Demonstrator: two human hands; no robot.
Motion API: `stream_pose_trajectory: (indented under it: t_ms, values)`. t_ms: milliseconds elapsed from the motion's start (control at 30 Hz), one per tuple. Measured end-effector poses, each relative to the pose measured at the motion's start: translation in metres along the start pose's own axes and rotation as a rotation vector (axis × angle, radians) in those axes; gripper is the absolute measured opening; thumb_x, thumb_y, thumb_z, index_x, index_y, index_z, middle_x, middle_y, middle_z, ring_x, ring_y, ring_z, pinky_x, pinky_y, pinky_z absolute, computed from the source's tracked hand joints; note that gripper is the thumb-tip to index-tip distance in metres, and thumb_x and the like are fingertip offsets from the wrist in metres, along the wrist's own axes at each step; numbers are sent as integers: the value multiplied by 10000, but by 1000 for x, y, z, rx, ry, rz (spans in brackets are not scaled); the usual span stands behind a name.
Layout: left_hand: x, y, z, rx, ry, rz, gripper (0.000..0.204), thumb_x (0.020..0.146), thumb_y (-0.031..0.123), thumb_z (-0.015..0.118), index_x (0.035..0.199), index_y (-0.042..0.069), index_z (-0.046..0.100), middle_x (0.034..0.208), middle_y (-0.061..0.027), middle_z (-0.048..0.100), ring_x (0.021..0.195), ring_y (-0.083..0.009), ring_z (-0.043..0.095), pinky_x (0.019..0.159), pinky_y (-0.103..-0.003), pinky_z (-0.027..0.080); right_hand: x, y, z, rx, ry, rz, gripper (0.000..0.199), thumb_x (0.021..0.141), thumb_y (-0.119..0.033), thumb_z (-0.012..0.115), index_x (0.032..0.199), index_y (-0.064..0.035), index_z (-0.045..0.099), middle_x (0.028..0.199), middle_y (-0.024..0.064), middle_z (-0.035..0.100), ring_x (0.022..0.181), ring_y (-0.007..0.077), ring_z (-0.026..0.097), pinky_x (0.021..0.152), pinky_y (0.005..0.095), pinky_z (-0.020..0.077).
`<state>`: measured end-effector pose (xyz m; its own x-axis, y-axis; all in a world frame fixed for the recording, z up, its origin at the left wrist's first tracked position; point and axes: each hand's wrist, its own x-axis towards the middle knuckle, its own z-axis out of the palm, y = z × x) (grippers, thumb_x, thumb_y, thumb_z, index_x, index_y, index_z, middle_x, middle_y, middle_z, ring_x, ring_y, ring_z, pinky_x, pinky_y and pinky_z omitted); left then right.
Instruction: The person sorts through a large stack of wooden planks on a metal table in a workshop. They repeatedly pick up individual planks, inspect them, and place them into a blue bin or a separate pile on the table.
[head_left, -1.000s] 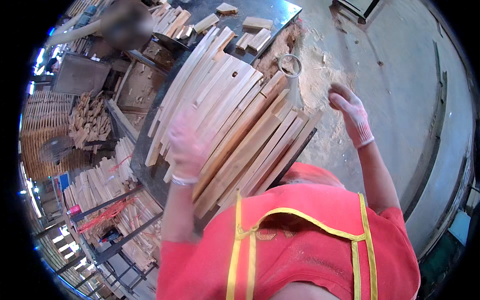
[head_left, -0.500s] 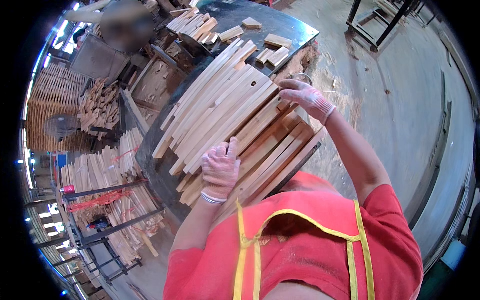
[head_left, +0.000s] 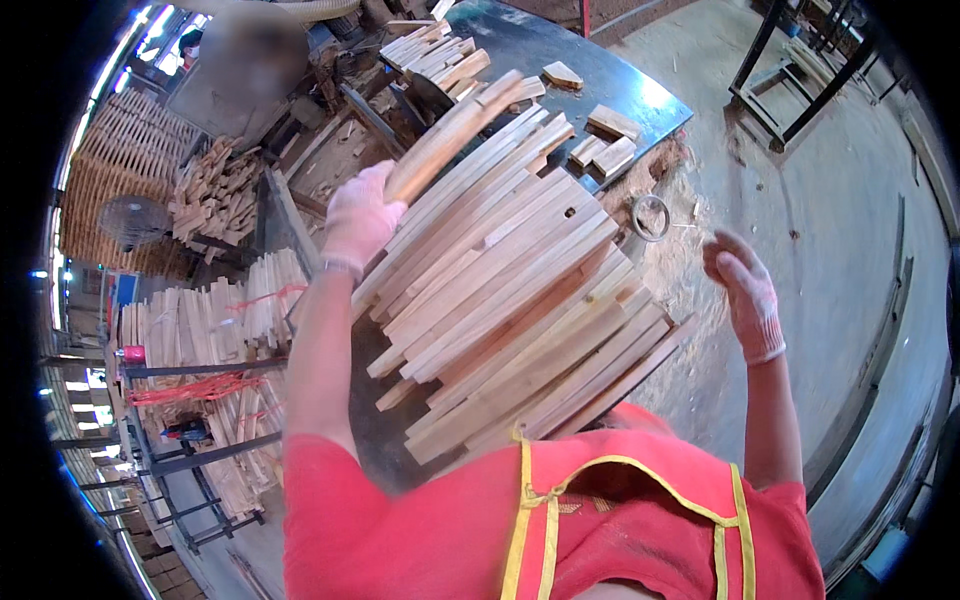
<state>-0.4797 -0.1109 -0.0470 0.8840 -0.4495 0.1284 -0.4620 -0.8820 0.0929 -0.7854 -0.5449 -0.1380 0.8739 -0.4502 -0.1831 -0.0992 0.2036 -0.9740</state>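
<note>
My L hand (head_left: 362,215) grips 1 curved wood pc (head_left: 455,132); slats (head_left: 500,280) lie to its R. My R hand (head_left: 742,285) is loosely spread.

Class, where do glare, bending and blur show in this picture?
Head view: white glare on the dark table near its far corner; head view: edges along the floor curve near the right rim; head view: an upper-left round patch is smeared.

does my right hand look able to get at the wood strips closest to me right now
Probably yes: the right hand looks empty, off to the right of the wood strips, and nothing visible stands between them.
</note>
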Motion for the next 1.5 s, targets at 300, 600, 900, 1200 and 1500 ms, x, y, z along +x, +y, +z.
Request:
stream_pose_trajectory:
  t_ms: [300,600,900,1200,1500]
  values:
    - [85,-67,144,-414,-272,64,666,935,491,670,1488,141,547,1454,-178,603,1346,-353,560,1142,-396,424,-65,40,-23,-64,145,178,569,977,-276,683,1443,21,551,1263,103,686,1145,196,651,1028,362,502]
    - [70,-41,137,53,-285,-127,735,989,596,546,1545,123,453,1498,-236,532,1410,-372,493,1167,-449,399,-86,44,-27,-116,215,203,553,972,-169,701,1462,23,531,1353,137,641,1257,208,603,1092,336,464]
    - [-172,143,51,-275,-101,539,794,852,361,793,1471,-30,485,1394,-274,578,1267,-435,572,1072,-471,470,-60,28,-8,-265,-14,-26,571,963,-76,698,1488,14,493,1421,163,606,1341,228,561,1155,354,427]
    - [-243,125,66,-146,-384,232,789,799,299,823,1455,14,487,1382,-225,581,1297,-389,545,1085,-497,440,-125,69,-2,51,-144,413,700,958,-192,717,1548,16,403,1059,68,651,925,131,615,847,277,530]
    - [-215,136,48,-667,-646,92,625,892,188,706,1437,-52,517,1347,-271,624,1253,-398,612,1074,-450,477,-145,95,52,114,-329,422,801,911,-183,765,1565,20,349,1133,116,656,1054,191,640,864,333,564]
